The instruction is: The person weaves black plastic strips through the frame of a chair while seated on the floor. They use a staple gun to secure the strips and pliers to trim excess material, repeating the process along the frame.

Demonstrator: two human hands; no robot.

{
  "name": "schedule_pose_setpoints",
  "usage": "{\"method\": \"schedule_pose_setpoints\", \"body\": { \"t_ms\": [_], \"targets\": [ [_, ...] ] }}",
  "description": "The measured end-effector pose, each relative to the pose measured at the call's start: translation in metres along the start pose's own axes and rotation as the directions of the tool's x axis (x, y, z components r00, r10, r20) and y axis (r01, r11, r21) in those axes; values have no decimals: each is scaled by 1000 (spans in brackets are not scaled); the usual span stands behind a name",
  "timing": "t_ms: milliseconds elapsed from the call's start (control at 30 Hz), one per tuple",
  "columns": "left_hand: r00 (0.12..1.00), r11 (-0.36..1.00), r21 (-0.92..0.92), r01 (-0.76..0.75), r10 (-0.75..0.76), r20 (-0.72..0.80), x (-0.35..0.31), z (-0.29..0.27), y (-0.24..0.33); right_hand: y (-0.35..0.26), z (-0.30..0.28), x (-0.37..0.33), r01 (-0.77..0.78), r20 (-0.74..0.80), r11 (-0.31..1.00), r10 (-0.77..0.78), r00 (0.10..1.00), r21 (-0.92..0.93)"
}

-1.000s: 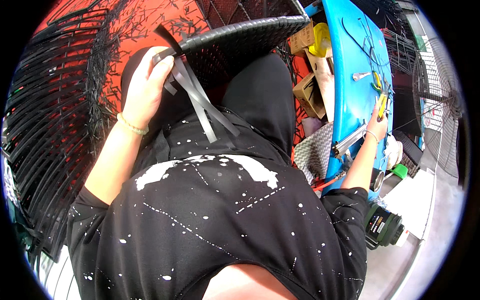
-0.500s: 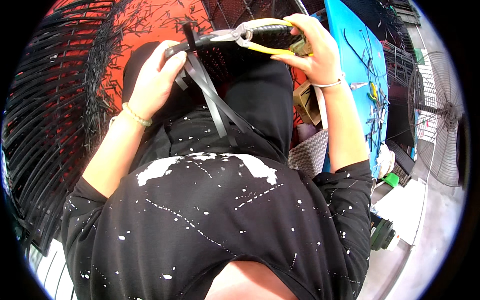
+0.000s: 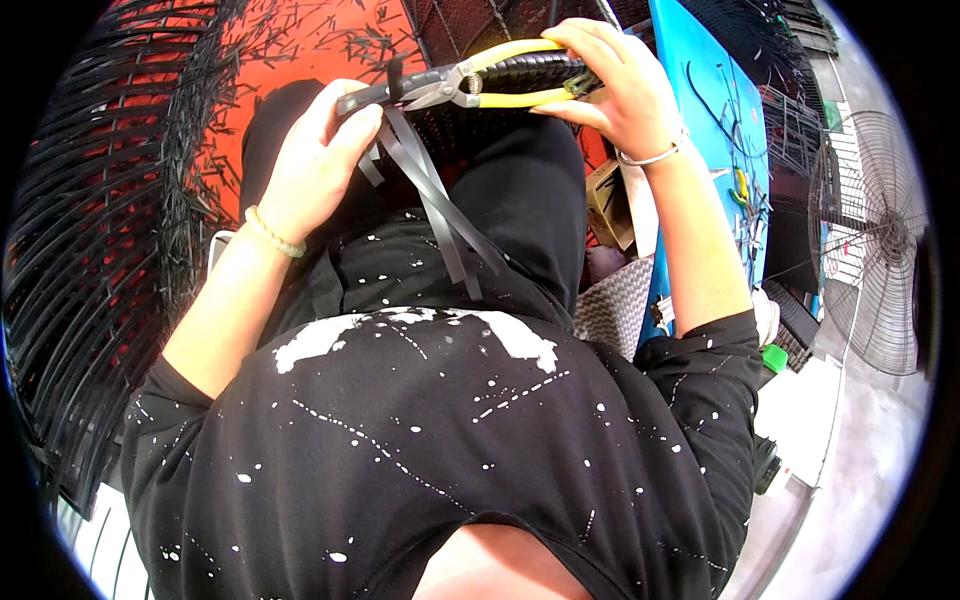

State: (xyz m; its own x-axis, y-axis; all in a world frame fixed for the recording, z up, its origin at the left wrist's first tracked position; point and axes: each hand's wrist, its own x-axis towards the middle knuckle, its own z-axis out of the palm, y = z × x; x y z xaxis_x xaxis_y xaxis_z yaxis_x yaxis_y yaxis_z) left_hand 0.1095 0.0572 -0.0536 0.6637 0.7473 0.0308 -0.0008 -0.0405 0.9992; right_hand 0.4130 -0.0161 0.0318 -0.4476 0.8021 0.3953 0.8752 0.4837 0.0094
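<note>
My left hand (image 3: 318,160) is closed around the end of a dark bar (image 3: 535,70) wrapped in black strip, part of a larger black woven piece above my lap. Loose flat grey-black strips (image 3: 428,185) hang from beside its fingertips down over my lap. In my right hand (image 3: 625,95) are yellow-handled snips (image 3: 462,82) with a spring between the handles. Their blades point left and down, close to where the strips leave the bar. Whether the blades touch a strip is too small to tell. The handles are spread apart, above and below the bar.
Curved black woven work (image 3: 110,150) fills the left side. Short black offcuts litter the red surface (image 3: 300,50) ahead. On the right, a blue table (image 3: 705,100) bears strips and another yellow-handled tool (image 3: 741,185). A cardboard box (image 3: 608,205) and a standing fan (image 3: 885,235) are also on the right.
The snips have moved left along the bar, and their blades now tilt lower, nearer to the strips. My right hand shifted slightly left and up. My left hand still grips the bar.
</note>
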Motion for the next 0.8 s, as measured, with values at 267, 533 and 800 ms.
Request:
{"method": "schedule_pose_setpoints", "body": {
  "t_ms": [267,533,800],
  "targets": [
    [1000,999,-26,26,-26,0,1,0,0,0,-1,-2,-75,3,997,75,997,30],
    [1000,1000,0,30,-30,5,1,-1,-2,5,-9,5,7,-56,1000,-8,998,-26],
    [999,998,-26,52,-52,7,1,3,9,9,1,-2,50,-119,999,-52,991,-22]
  ]
}}
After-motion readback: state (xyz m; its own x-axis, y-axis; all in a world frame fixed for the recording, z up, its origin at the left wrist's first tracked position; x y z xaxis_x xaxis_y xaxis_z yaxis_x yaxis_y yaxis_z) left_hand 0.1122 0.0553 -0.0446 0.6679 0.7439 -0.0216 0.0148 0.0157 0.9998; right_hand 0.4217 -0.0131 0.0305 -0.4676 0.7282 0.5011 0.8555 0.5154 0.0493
